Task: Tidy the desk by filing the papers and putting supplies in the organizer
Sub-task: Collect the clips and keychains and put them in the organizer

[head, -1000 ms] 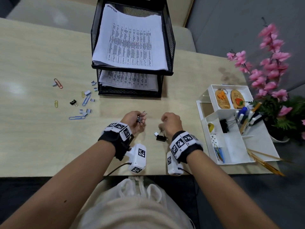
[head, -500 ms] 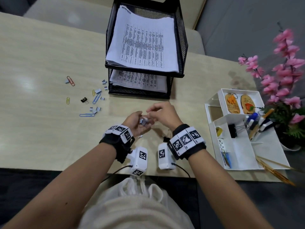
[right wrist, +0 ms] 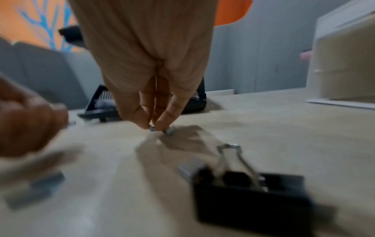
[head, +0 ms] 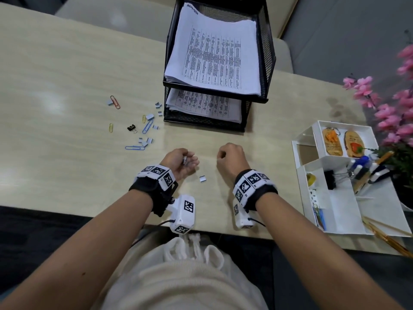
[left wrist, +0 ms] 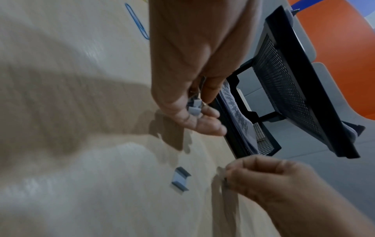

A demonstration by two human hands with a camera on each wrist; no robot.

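My left hand (head: 182, 161) is cupped palm-up just above the desk, its fingers curled round a few small grey staple strips (left wrist: 195, 107). To its right, my right hand (head: 231, 158) points its fingers down and pinches a small staple piece (right wrist: 170, 129) against the desk top. One more staple strip (head: 202, 179) lies loose between the two hands. A black binder clip (right wrist: 249, 184) sits on the desk under my right wrist, hidden in the head view. The white organizer (head: 335, 211) stands at the right.
A black mesh two-tier paper tray (head: 214, 125) holding printed sheets stands behind the hands. Several paper clips, staple strips and a small black binder clip (head: 131, 128) lie scattered at the left. Pink flowers (head: 397, 121) lean over the organizer at the right edge.
My right hand left the binder clip, reached to the left palm, then drew away to the right and came down onto the desk. The left hand stayed cupped with its staples.
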